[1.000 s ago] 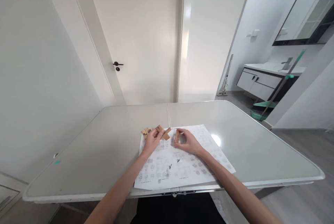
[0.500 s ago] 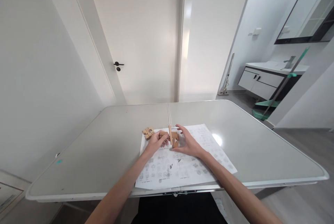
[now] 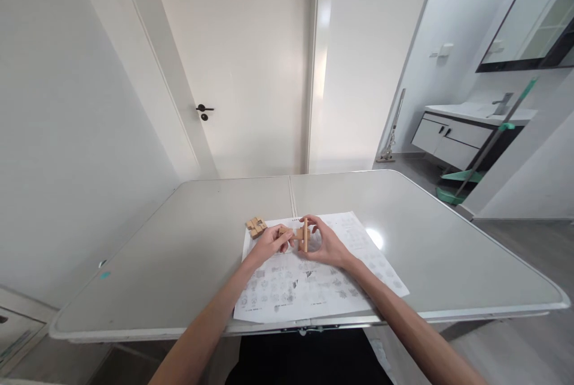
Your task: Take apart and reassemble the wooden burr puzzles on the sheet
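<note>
Between my hands, above a printed paper sheet, is a group of light-brown wooden puzzle pieces [image 3: 299,234]. My left hand [image 3: 270,243] is closed on the left end of these pieces. On their right side, an upright flat wooden piece [image 3: 305,235] stands between the thumb and fingers of my right hand [image 3: 326,244], which curve round it and pinch its ends. How the pieces join is too small to make out. Left of my left hand, a block of interlocked wooden pieces [image 3: 256,227] rests at the sheet's upper left corner.
The printed sheet [image 3: 287,307] lies on a grey folding table [image 3: 201,217] with a centre seam. Beyond the table stands a white door [image 3: 251,74]. At the right are a washbasin cabinet [image 3: 452,137], a mirror, a mop and a green broom with dustpan.
The upright piece has moved slightly right, and my right hand's fingers have closed in on it. The view has shifted slightly.
</note>
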Motion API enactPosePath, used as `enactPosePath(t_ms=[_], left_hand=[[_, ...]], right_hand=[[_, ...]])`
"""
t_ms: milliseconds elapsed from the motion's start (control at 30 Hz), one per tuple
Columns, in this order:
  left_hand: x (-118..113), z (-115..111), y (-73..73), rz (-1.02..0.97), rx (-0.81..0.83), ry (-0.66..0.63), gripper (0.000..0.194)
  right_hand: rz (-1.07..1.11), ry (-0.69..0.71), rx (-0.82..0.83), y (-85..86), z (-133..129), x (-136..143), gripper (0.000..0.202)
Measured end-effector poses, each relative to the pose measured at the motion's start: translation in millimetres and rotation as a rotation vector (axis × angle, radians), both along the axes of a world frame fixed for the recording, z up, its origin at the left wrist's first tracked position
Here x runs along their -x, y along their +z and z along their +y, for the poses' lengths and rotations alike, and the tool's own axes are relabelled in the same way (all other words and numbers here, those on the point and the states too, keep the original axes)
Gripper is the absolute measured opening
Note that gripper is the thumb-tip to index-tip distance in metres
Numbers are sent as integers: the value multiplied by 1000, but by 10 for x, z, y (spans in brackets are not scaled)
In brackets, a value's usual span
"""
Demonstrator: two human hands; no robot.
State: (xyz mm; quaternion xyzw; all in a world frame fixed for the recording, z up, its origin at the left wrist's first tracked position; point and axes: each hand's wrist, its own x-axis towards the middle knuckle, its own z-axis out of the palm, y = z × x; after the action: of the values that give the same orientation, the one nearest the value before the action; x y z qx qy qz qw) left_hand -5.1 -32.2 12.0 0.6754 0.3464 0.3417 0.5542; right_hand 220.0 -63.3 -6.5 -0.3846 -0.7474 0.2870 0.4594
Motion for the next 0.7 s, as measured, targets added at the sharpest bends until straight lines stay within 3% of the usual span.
enactPosePath(t_ms=[233,500,700], left_hand=[[-18,28,46,6,21,-4,48],[76,46,116,63,80,-103,47],[45,61,98,42,58,-61,46]], right_hand=[[13,-19,9,-6,22,-10,80],[2,72,44,57,-27,-49,78],[6,-27,29,11,7,-59,78]])
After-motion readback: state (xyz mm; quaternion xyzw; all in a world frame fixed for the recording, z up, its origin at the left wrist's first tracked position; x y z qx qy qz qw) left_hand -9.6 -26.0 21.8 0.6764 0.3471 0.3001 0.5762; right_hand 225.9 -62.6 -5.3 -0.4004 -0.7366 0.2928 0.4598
